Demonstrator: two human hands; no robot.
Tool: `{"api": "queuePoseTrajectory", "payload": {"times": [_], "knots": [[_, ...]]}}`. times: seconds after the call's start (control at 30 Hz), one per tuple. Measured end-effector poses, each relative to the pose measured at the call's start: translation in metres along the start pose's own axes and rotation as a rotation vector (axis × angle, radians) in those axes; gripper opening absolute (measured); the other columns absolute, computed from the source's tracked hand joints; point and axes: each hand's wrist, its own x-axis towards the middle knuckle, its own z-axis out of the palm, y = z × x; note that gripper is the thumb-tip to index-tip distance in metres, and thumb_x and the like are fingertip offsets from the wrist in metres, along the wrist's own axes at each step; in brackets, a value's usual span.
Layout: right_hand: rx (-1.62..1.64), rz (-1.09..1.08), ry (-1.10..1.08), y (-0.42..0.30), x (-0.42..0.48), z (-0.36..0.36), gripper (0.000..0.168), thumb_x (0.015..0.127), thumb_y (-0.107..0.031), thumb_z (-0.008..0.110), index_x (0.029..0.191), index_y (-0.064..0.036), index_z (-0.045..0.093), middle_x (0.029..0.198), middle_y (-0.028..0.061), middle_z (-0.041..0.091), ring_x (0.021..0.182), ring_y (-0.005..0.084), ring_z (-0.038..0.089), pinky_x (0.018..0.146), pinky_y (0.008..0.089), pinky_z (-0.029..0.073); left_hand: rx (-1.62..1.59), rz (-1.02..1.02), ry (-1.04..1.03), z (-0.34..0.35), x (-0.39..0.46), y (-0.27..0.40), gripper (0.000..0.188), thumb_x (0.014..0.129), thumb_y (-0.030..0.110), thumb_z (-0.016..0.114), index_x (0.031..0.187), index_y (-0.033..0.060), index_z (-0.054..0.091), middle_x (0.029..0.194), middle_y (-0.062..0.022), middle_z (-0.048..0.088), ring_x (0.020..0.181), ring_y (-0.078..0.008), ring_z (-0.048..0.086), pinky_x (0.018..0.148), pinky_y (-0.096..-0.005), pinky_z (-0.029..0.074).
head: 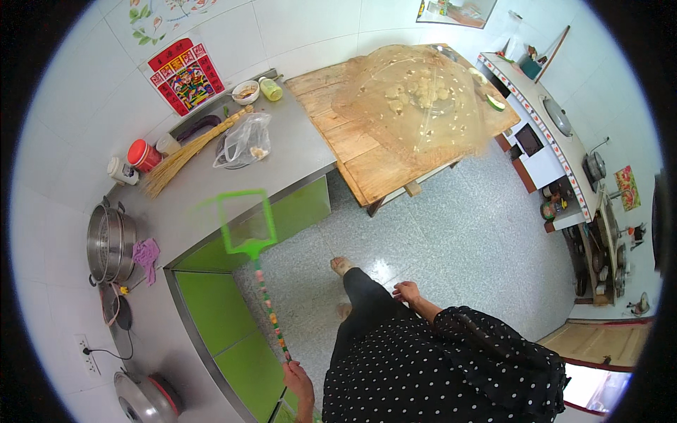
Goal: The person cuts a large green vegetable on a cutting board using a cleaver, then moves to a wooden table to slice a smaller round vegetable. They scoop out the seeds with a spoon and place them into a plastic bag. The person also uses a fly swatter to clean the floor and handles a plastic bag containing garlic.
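My left hand (297, 376) grips the lower end of a long, floral-patterned handle. At its far end is a green rectangular frame (248, 248), which looks like a fly swatter. That frame is slightly blurred over the front edge of the steel counter (285, 137) and the green cabinet doors (211, 312). My right hand (406, 292) hangs beside my dark trousers above the speckled floor, fingers loosely bent, with nothing in it. Ahead, a sheer cloth (381, 127) covers several pale dough pieces (423, 92) on the wooden table (322, 108).
On the counter are a straw whisk broom (185, 153), a plastic bag (246, 135), a bowl (246, 92), a red-lidded jar (144, 155), a steel steamer pot (108, 243) and a purple cloth (146, 257). A cut green vegetable (495, 103) lies at the table's right edge. Shelves (560, 158) line the right wall.
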Motion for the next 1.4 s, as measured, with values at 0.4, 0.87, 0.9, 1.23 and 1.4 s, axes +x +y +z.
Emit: {"api": "queuePoseTrajectory", "payload": {"times": [0.4, 0.87, 0.9, 1.23, 1.4], "knots": [[-0.092, -0.033, -0.095, 0.000, 0.017, -0.019, 0.016, 0.083, -0.014, 0.055, 0.084, 0.000, 0.063, 0.073, 0.0097, 0.062, 0.062, 0.0214, 0.060, 0.050, 0.0339, 0.049, 0.440, 0.028, -0.275, -0.017, -0.048, -0.005, 0.018, 0.092, 0.023, 0.047, 0.087, 0.0065, 0.047, 0.072, -0.0179, 0.060, 0.067, -0.0407, 0.059, 0.057, -0.0514, 0.044], [-0.792, -0.565, -0.488, -0.076, 0.060, 0.012, 0.034, 0.092, -0.029, 0.048, 0.097, 0.000, 0.064, 0.083, 0.0131, 0.066, 0.068, 0.0259, 0.063, 0.055, 0.0330, 0.047, 0.073, -0.330, -0.107, 0.028, -0.165, -0.034, 0.038, 0.089, 0.018, 0.048, 0.124, 0.0055, 0.043, 0.117, -0.0178, 0.051, 0.107, -0.0347, 0.050, 0.092, -0.0451, 0.037], [-0.594, -0.285, -0.468, -0.079, 0.062, 0.028, 0.037, 0.092, -0.030, 0.048, 0.099, 0.003, 0.063, 0.084, 0.0140, 0.066, 0.069, 0.0255, 0.063, 0.055, 0.0321, 0.047, 0.081, -0.287, -0.017, 0.030, -0.171, -0.037, 0.031, 0.089, 0.018, 0.048, 0.117, 0.0053, 0.043, 0.108, -0.0187, 0.052, 0.099, -0.0364, 0.052, 0.085, -0.0465, 0.039], [-0.967, -0.629, -0.633, -0.104, 0.105, 0.060, 0.035, 0.090, -0.024, 0.048, 0.094, 0.008, 0.062, 0.075, 0.0181, 0.066, 0.069, 0.0251, 0.066, 0.061, 0.0345, 0.051, 0.136, -0.291, 0.126, 0.034, -0.135, -0.018, 0.021, 0.095, 0.030, 0.042, 0.093, 0.0089, 0.045, 0.074, -0.0164, 0.061, 0.067, -0.0385, 0.060, 0.056, -0.0503, 0.045], [-0.862, -0.393, -0.519, -0.097, 0.120, 0.062, 0.025, 0.088, -0.018, 0.051, 0.090, 0.005, 0.059, 0.076, 0.0173, 0.065, 0.055, 0.0220, 0.060, 0.045, 0.0317, 0.048, 0.280, -0.204, 0.200, -0.015, -0.120, -0.011, 0.021, 0.094, 0.031, 0.042, 0.093, 0.0103, 0.046, 0.074, -0.0149, 0.060, 0.066, -0.0372, 0.060, 0.055, -0.0498, 0.045]]}}
